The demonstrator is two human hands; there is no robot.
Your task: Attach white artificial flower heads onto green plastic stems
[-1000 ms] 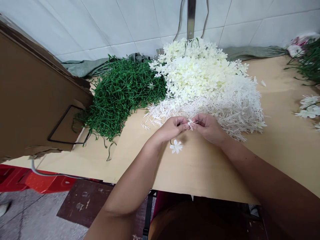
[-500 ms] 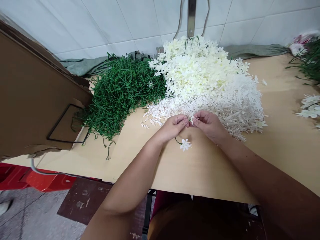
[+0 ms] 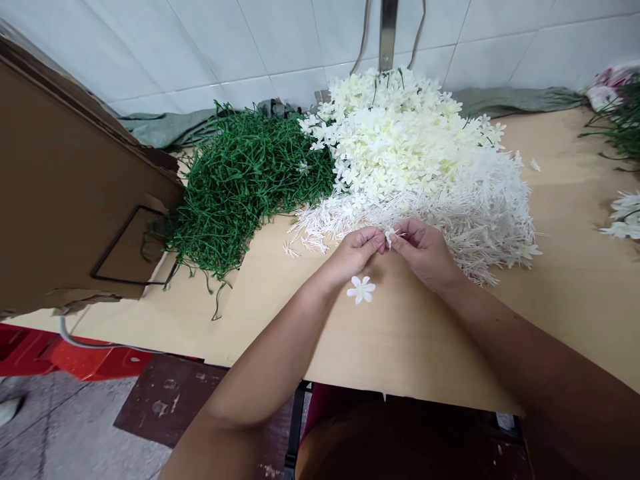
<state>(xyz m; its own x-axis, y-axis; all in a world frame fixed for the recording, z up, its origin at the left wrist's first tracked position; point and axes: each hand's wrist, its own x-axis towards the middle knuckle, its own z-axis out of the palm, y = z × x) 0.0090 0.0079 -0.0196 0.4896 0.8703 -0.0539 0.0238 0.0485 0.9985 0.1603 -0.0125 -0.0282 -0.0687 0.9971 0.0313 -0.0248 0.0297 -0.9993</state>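
Observation:
My left hand (image 3: 356, 252) and my right hand (image 3: 424, 250) meet fingertip to fingertip over the tan table (image 3: 410, 347), just in front of a heap of white spiky plastic parts (image 3: 480, 213). Both hands are closed in a pinch on one small white flower piece (image 3: 389, 235). A white artificial flower (image 3: 361, 289) hangs below my left hand, seemingly on a stem that this hand holds. Behind the spiky parts lies a mound of cream-white artificial flowers (image 3: 395, 133), and to its left a pile of green plastic stems (image 3: 240, 180).
A brown cardboard box (image 3: 65, 187) leans at the table's left end. Finished white flowers (image 3: 625, 217) and more green stems (image 3: 617, 123) lie at the right edge. A grey-green cloth (image 3: 510, 101) runs along the tiled wall. Red crates (image 3: 75, 363) sit on the floor below.
The hands stayed together, pinching the small piece. The hanging flower swung right, then back left, turning its face up. The view shifted slightly.

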